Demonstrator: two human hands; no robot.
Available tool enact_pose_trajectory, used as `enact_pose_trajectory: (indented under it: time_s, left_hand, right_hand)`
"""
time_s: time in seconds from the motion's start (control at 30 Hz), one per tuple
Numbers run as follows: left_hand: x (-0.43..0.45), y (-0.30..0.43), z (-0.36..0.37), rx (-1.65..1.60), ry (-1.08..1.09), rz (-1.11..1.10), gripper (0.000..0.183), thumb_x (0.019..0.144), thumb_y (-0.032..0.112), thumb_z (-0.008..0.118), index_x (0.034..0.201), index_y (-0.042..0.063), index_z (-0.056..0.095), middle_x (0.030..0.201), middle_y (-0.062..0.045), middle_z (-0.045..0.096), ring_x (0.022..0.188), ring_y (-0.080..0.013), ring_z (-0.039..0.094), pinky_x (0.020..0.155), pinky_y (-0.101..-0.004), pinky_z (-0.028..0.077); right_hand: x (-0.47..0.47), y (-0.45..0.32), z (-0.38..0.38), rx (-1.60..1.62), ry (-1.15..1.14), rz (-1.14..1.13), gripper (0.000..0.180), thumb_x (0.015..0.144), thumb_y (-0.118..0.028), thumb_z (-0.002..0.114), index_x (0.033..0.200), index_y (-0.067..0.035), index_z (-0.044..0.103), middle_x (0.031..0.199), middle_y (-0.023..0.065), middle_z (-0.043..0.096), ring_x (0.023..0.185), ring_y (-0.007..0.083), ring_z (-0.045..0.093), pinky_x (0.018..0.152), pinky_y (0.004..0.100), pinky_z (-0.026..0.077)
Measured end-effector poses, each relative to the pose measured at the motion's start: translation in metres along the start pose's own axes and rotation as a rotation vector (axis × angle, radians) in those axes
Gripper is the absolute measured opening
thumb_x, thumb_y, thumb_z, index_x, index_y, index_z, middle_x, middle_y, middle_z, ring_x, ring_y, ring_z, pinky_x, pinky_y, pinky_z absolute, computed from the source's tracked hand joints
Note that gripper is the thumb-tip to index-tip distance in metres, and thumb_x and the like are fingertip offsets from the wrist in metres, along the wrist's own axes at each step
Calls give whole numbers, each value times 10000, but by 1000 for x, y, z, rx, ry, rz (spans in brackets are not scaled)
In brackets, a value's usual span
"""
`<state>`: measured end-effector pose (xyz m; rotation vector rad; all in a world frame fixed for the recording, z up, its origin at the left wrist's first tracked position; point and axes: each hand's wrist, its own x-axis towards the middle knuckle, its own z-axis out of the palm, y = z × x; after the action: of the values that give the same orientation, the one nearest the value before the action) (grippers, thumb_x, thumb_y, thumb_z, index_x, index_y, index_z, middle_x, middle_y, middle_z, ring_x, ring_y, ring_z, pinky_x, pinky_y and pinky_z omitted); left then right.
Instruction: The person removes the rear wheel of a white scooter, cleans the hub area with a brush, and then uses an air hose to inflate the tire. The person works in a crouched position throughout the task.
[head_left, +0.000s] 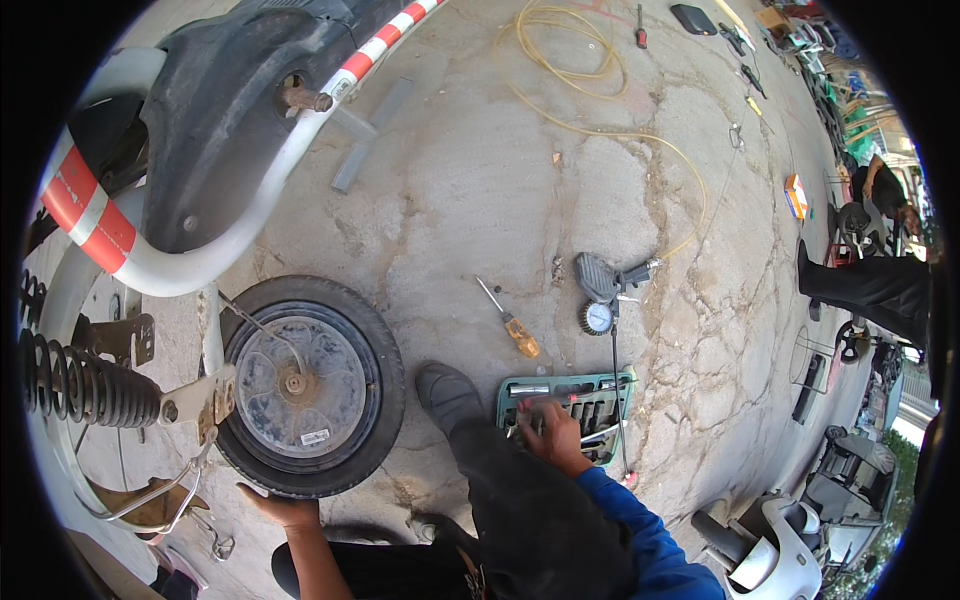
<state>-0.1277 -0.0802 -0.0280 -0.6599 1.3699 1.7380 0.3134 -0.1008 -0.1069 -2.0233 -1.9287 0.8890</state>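
My left hand (283, 513) holds the near edge of a wheel (304, 397), its fingers partly hidden by the black tyre. The wheel has a dusty metal hub with an axle and a cable at its centre. My right hand (556, 435), below a blue sleeve, reaches into a green tool case (504, 394) holding sockets and other tools. A red-handled tool lies at its fingers, but whether they grip it is unclear. Beyond the case, an amber-handled screwdriver (519, 334) rests on the concrete. A tyre inflator with a dial gauge (597, 318) lies nearby, its black hose crossing the case.
A white tubular frame (172, 274) with red bands and a coil spring (90, 379) stand at left. A yellowish air hose (694, 176) curves across cracked ground. Another person's leg (862, 292) and a white scooter part (784, 551) are at right.
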Motion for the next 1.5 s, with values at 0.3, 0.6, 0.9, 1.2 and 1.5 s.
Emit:
enact_pose_trajectory:
  time_s: [0.3, 0.6, 0.9, 1.2, 1.5]
  left_hand:
    - [14, -5, 11, 111, -129, -28, 695, 1042, 551, 309, 1561, 109, 439, 1642, -81, 402, 1496, -333, 376, 1251, -493, 297]
    - [15, -3, -7, 524, 86, 240, 794, 861, 448, 819, 1344, -136, 582, 1378, -201, 610, 1144, -312, 658, 978, -443, 562]
    - [35, -4, -19, 582, 192, 335, 905, 824, 422, 868, 1385, -182, 495, 1342, -227, 622, 1132, -297, 648, 973, -396, 525]
    - [34, 10, -33, 506, -83, 239, 700, 937, 317, 788, 1430, -79, 489, 1355, -170, 609, 1168, -264, 625, 1016, -367, 497]
    - [-70, -7, -49, 1453, -398, 1298, 524, 828, 72, 771, 1300, -30, 568, 1287, -212, 580, 1211, -359, 563, 1067, -449, 429]
  right_hand:
    - [-39, 12, 5, -128, -104, -37, 523, 787, -353, 837, 1165, -62, 624, 1138, 158, 616, 957, 397, 664, 818, 489, 548]
    - [-197, 104, -39, -115, -247, 667, 469, 805, -435, 794, 993, -9, 733, 900, 219, 742, 886, 412, 715, 814, 505, 573]
    - [-175, 209, -54, -310, 145, 683, 495, 799, -224, 749, 1161, 105, 672, 1067, 302, 721, 1010, 452, 705, 914, 501, 561]
    - [-106, 230, -26, -424, -99, 772, 344, 869, -246, 719, 1005, 70, 705, 1026, 325, 711, 1001, 498, 682, 882, 548, 546]
    - [-46, 74, -171, -73, 35, 412, 351, 1024, -262, 597, 847, 23, 703, 623, 169, 672, 599, 281, 692, 576, 408, 512]
